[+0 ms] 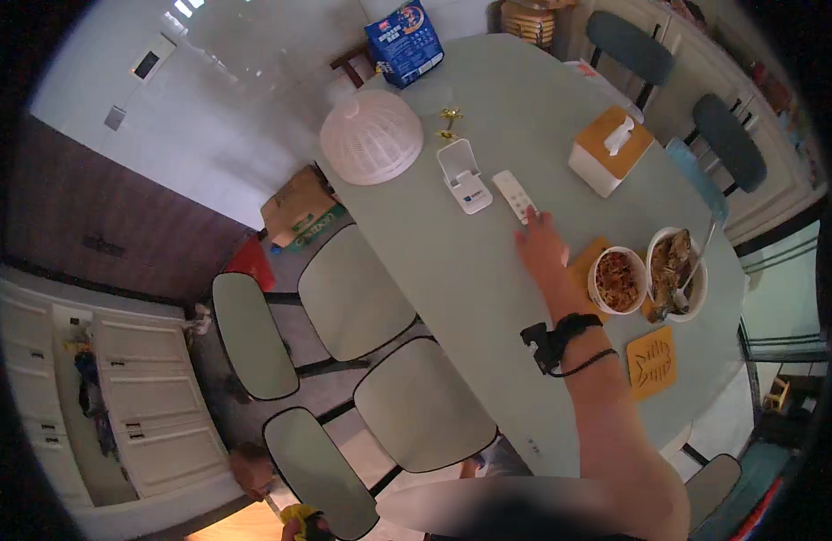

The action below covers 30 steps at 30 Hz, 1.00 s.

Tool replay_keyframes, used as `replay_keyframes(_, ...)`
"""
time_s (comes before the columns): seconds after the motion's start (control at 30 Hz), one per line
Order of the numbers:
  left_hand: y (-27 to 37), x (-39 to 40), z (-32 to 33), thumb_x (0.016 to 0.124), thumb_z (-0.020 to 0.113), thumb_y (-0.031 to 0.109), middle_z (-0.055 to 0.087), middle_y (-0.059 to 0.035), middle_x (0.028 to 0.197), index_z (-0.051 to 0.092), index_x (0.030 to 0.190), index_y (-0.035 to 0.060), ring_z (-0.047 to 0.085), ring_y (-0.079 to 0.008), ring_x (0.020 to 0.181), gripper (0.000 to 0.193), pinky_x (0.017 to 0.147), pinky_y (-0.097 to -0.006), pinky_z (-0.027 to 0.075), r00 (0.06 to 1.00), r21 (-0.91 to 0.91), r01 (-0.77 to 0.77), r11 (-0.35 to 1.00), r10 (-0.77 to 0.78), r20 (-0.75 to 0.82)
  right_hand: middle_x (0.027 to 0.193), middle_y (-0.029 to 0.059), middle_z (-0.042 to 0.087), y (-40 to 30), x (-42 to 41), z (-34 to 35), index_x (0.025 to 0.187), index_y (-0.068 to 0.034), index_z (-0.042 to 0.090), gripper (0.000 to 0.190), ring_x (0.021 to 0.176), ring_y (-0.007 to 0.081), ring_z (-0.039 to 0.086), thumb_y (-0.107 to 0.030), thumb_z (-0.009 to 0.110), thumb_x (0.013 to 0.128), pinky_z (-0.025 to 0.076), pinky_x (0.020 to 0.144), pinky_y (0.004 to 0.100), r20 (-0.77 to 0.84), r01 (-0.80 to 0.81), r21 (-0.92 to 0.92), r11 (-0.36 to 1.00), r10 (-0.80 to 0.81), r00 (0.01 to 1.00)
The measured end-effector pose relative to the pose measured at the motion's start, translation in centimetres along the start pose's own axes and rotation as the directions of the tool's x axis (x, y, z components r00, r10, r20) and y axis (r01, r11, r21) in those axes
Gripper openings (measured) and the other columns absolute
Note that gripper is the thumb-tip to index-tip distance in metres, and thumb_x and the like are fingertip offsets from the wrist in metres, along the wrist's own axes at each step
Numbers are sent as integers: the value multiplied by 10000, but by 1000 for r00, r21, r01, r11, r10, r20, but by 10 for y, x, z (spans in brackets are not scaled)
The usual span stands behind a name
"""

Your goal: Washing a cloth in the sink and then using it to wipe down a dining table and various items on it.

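Observation:
My right hand point(543, 247) is stretched over the pale green table point(450, 291), with a black strap and a small black device on its wrist. Its fingertips meet the near end of a white remote control point(513, 192), which lies flat; whether they grip it is unclear. Left of the remote, a small white case point(471, 193) stands with its lid raised. At the bottom edge, partly cut off, my left hand point(286, 532) holds a crumpled yellow cloth point(300, 514), beside a chair back.
Right of my forearm are a bowl of shredded food point(617, 280), a bowl with a spoon point(698, 297) and an orange fish-patterned mat point(651, 362). Farther off stand a tissue box point(595, 166), a pink mesh food cover point(372, 138) and a blue package point(406, 47). Chairs point(423, 406) line the left side.

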<state>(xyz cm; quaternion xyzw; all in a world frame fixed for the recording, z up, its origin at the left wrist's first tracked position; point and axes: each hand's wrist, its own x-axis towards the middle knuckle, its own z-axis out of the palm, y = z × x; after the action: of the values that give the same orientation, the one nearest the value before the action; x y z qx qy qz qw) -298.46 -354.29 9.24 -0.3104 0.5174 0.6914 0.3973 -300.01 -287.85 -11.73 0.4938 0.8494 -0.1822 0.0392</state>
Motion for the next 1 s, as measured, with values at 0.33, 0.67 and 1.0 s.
replay_keyframes(0.33, 4, -5, 71, 969, 529, 562, 458, 20, 578, 601, 930, 190, 384, -147, 400, 381, 361, -294, 301, 963, 45, -37, 998, 47, -264, 1445, 200, 459, 4, 2, 7, 1476, -73, 430, 609, 1024, 374, 675, -326, 608, 952, 560, 858, 485, -174, 110, -29, 994, -113, 978)
replay_keyframes(0.67, -12, -1, 52, 961, 534, 570, 467, 19, 586, 600, 942, 192, 391, -148, 406, 385, 367, -294, 308, 965, 82, -42, 996, 61, -255, 1512, 183, 420, 8, -2, 15, 1456, -157, 475, 547, 924, 335, 711, -314, 613, 950, 586, 761, 438, -200, 170, -56, 984, -178, 964)
replay_keyframes(1.0, -22, -1, 46, 952, 539, 579, 477, 18, 594, 599, 955, 193, 397, -149, 412, 390, 373, -294, 315, 969, 128, -38, 991, 68, -239, 1532, 176, 401, 1, 0, 13, 1512, -170, 407, 571, 951, 329, 701, -325, 563, 984, 579, 767, 438, -111, 139, -172, 975, -160, 981)
